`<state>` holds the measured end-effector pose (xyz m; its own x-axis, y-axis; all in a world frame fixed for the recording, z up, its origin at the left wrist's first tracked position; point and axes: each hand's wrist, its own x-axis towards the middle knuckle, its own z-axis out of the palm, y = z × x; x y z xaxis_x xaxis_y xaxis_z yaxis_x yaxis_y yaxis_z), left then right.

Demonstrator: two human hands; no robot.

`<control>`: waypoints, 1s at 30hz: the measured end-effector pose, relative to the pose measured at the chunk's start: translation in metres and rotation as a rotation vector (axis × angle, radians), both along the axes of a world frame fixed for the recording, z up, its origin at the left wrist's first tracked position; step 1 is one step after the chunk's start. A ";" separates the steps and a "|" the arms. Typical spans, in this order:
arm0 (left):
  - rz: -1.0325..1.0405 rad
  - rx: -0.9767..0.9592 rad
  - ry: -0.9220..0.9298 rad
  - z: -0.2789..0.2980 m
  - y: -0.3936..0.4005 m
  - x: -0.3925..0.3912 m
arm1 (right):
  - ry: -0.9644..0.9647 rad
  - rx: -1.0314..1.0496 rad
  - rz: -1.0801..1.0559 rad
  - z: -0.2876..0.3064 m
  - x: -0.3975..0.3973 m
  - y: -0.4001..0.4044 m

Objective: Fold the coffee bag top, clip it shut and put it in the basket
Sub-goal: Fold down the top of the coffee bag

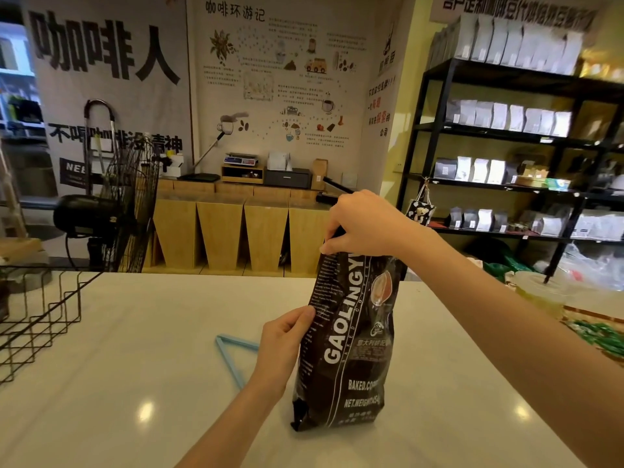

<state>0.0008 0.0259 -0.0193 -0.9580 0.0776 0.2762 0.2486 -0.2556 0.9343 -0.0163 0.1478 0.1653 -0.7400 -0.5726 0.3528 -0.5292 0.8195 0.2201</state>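
1. My right hand [366, 224] is closed over the top edge of the tall glossy black coffee bag with white lettering [347, 342]. The fingers curl down from above and the wrist is bent. I cannot tell if the top is already folded, because the hand covers it.
2. My left hand [283, 339] pinches the left side edge of the bag at about middle height, thumb in front, forearm coming up from below.
3. The bag stands upright on the white glossy counter [135, 383], a little tilted, with its bottom corner near my left forearm.
4. Risk, as I judge it: the film looks slippery and stiff, so a fold can spring open if my right hand loosens before the clip is on.
5. Risk: both hands are busy. To take the clip I must free one hand, and then the bag may tip over, or the top may open.
6. The long light-blue plastic clip [233, 356] lies open in a V on the counter, just beside my left wrist and partly hidden behind it.
7. The black wire basket [40, 319] is well apart at the left edge of the counter, so the bag must be carried across.
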 end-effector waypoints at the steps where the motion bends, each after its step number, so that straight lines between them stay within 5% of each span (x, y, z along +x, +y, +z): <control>1: 0.040 -0.028 0.035 0.002 0.001 0.003 | -0.021 -0.008 -0.010 0.001 0.000 0.000; 7: 0.203 -0.218 0.280 0.007 0.010 0.026 | -0.142 -0.038 0.060 0.005 0.001 -0.003; 11: 0.164 -0.170 0.187 0.009 0.009 0.027 | -0.290 -0.016 0.095 0.012 0.005 0.000; 17: 0.036 -0.040 0.098 0.011 0.006 0.028 | -0.269 0.099 0.070 0.014 0.001 0.001; 30: -0.011 0.078 -0.014 0.007 0.008 0.033 | -0.274 -0.069 0.109 0.015 -0.002 0.013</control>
<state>0.0336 0.0337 -0.0128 -0.9608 0.0674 0.2688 0.2327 -0.3303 0.9147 -0.0179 0.1609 0.1807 -0.7486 -0.6354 0.1894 -0.6467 0.7627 0.0028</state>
